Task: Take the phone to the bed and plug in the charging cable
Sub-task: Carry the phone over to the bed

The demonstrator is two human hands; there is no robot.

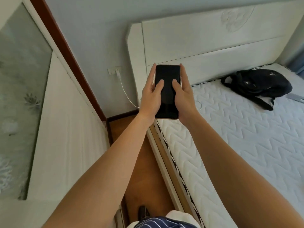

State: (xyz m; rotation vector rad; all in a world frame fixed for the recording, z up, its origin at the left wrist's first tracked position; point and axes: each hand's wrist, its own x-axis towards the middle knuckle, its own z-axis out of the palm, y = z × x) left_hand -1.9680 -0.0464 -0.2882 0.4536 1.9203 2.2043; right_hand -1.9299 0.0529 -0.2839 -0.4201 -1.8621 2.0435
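A black phone (167, 74) with a dark screen is held upright in front of me by both hands. My left hand (150, 97) grips its left edge with the thumb on the screen. My right hand (185, 99) grips the right edge, thumb also on the glass. The phone hovers above the near corner of the bed (238, 129), a white quilted mattress with a white headboard. A white charging cable (126, 94) hangs from a plug in the wall socket (115, 70) and runs down behind my left hand towards the mattress; its free end is hidden.
A black backpack (256, 85) lies on the mattress by the headboard. A white wardrobe with a patterned glass panel (21, 96) stands on the left. Between it and the bed runs a narrow strip of wooden floor (141, 170).
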